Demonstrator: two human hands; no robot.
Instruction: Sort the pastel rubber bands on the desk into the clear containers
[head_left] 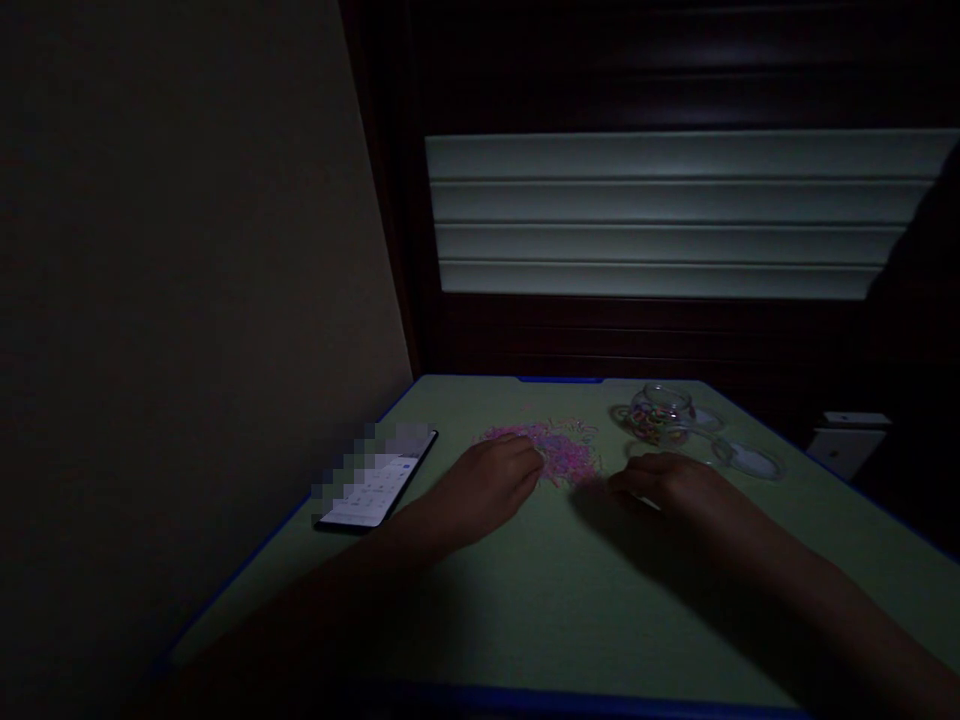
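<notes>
A loose pile of small pink and purple bands, probably rubber bands (566, 458), lies on the pale green table. My left hand (495, 480) rests at the pile's left side with its fingers curled inward and their tips hidden. To the right of the pile, my right hand (667, 482) hovers low with thumb and fingers brought together; whatever is between them is too small and dark to make out. Behind the right hand stands a clear round jar (660, 412), its top uncovered, holding bands of several colours.
A phone (371, 490) with a lit screen lies left of my left hand. Clear lid-like pieces (750, 461) lie right of the jar. The table (525, 610) has a blue edge. A wall rises at left, a dark slatted panel behind, and white boxes (847, 445) sit beyond the right edge.
</notes>
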